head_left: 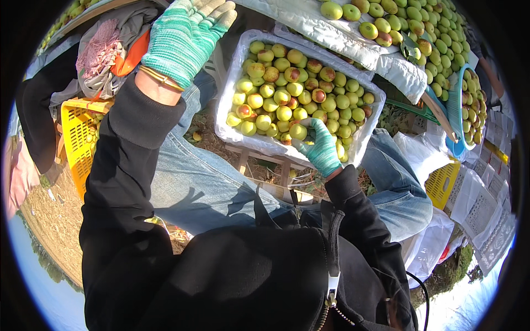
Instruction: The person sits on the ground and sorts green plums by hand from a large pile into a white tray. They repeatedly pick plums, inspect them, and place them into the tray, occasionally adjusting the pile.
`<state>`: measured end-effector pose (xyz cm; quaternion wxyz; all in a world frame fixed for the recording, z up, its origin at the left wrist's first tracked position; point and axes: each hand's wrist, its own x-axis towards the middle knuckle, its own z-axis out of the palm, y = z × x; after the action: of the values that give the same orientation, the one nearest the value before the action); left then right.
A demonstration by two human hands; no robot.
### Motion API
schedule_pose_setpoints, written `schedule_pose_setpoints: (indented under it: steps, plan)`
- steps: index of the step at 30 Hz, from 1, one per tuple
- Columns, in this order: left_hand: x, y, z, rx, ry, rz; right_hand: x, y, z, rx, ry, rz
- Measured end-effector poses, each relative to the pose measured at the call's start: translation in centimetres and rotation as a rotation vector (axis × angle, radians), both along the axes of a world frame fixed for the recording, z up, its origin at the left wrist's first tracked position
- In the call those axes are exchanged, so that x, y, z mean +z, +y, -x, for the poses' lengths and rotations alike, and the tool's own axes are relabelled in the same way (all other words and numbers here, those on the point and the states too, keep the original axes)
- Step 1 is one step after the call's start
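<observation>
A white-lined crate (223,118) stands in front of my knees, filled with green jujubes (283,97), many of them blotched reddish brown. My right hand (321,148), in a green knit glove with pale fingertips, is at the crate's near side. Its thumb and fingers close around a yellow-green jujube (298,131) on top of the pile. My left hand (185,41), gloved the same way, is raised at the upper left, away from the crate. Its fingers stretch out toward the top edge, which partly cuts the hand off, and nothing shows in them.
A cloth-covered surface (406,74) heaped with more jujubes lies at the upper right, beside a blue basket (456,110) of them. A yellow crate (75,135) stands at left. White plastic bags (422,157) and another yellow crate (441,185) are at right.
</observation>
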<state>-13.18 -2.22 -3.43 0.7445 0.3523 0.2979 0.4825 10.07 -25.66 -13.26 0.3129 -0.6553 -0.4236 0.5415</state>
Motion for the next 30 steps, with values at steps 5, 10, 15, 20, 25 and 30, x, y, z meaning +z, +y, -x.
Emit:
schedule_pose_setpoints:
  steps: [5, 10, 15, 20, 25, 30]
  plan:
    - [-0.1, 0.7, 2.4, 0.031, 0.795, -1.318, -0.4, 1.4, 2.4, 0.324, -0.688, -0.337]
    - [2.0, -0.5, 2.2, -0.117, 1.230, -1.601, 0.9, -0.7, -1.6, 0.117, -0.543, -0.090]
    - [2.9, -1.1, -0.8, -0.079, 1.000, -0.929, 1.7, -3.0, -13.4, -0.246, -0.589, 0.192]
    - [0.7, -0.6, -4.2, 0.036, 0.111, 0.569, -0.5, -4.5, -15.8, 0.055, -0.595, 0.079]
    - [0.5, -0.9, -4.4, -0.066, 0.076, 0.555, -0.7, -3.6, -14.1, 0.507, -1.273, 0.160]
    - [0.5, -1.2, -4.6, -0.260, -0.194, 0.603, 2.2, 0.0, -11.8, 0.724, -1.386, 0.374]
